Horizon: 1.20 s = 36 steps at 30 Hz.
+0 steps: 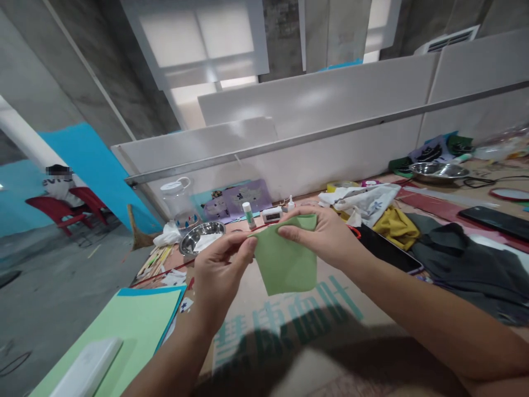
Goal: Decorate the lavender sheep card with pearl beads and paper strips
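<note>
A small green sheet of paper [286, 260] hangs in the air above the table between both hands. My left hand [219, 273] pinches its left top corner with thumb and fingers. My right hand [324, 234] grips the upper right edge, which looks folded over, fingers curled round it. Below the sheet lies a brown cardboard surface [297, 325] with teal printed characters.
Light green and blue sheets [124, 325] lie at front left with a white block [86, 366] on them. Behind are a steel bowl [200, 234], a glue stick [248, 214], a clear jug [178, 204], cloths [397, 226], a phone [494, 220] and another bowl [438, 172]. A person sits far left.
</note>
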### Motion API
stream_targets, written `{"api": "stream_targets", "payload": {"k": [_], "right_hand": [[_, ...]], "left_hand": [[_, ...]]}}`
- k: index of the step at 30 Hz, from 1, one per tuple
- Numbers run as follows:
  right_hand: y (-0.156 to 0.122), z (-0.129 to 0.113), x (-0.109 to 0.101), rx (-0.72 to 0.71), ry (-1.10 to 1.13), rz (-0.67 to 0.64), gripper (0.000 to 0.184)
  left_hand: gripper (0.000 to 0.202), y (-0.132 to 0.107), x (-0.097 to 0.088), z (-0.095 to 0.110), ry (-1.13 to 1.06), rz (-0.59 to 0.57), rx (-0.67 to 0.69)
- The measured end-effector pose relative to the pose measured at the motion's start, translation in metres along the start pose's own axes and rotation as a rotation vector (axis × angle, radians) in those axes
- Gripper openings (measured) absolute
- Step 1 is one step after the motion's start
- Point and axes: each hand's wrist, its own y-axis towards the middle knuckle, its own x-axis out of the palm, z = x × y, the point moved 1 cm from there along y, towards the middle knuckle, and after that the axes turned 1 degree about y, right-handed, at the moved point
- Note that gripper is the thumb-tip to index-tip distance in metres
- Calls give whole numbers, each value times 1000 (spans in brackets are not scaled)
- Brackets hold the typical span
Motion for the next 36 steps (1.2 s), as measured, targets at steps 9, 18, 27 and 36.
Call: {"api": "stream_targets", "payload": {"k": [9,18,27,36], "right_hand": [[1,1,1,20,19,-37,16],[2,7,1,90,90,-99,27],[0,8,1,130,114,-107,32],[0,8,1,160,181,-137,30]], "left_hand": [[9,3,0,2,-39,12,-40],[9,2,0,0,-40,-25,-49],[6,4,0,3,-62,-21,-41],[4,4,2,1,-97,-4,-29]]}}
